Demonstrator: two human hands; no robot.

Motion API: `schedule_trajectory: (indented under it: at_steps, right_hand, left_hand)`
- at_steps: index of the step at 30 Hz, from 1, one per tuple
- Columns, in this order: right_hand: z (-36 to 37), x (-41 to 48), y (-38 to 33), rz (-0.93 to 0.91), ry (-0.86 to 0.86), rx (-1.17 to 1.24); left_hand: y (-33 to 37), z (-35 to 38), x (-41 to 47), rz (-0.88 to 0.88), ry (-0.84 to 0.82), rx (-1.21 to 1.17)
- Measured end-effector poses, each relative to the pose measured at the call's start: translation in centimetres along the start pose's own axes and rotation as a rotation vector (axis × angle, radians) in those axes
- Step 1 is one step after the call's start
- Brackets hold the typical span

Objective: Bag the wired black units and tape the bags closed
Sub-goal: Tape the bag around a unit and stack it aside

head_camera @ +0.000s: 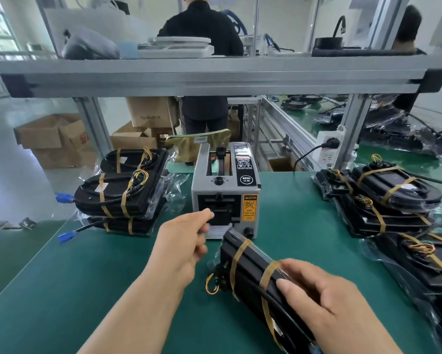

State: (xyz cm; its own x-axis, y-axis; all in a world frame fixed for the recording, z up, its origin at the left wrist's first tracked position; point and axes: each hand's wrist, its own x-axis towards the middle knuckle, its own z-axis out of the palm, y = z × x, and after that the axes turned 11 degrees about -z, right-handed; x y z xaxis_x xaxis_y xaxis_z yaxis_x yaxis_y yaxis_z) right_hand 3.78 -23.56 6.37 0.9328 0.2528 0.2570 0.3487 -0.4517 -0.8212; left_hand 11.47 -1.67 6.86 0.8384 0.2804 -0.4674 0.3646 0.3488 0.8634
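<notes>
left hand (181,241) at tape dispenser (225,190) slot, 12 o'clock, fingers curled, pinch unclear | right hand (324,300) gripping bagged black unit (248,272), 5 o'clock on mat (87,277) | dispenser labels: CAUTION, SEMI | carton (150,113) 11 o'clock: 75x38x40CM

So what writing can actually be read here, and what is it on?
"CAUTION": yellow sticker on the tape dispenser.
"SEMI": round mark on its top.
"75x38x40CM": cardboard box.
Too blurred: the sticker's small print, the tag on the gold sheet, red print on the left box.

Open mat (92,282) before left stack (120,198)
</notes>
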Motion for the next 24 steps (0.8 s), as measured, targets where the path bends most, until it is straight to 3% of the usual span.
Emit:
schedule_trajectory:
  at_steps: [4, 8, 24]
  right_hand:
    - [-0.4, -0.3, 0.2, -0.009, 0.029, -0.023]
    - [-0.4, -0.6, 0.6, -0.011, 0.028, -0.02]
    - [0.0, -1.1, 1.1, -0.01, 0.053, 0.03]
  left_hand:
    - [-0.3, 1.7, 2.1, -0.186, -0.003, -0.117]
    - [-0.2, 2.6, 3.4, -0.258, 0.005, -0.191]
    - [-0.1, 5.2, 4.4, -0.238, 0.139, -0.287]
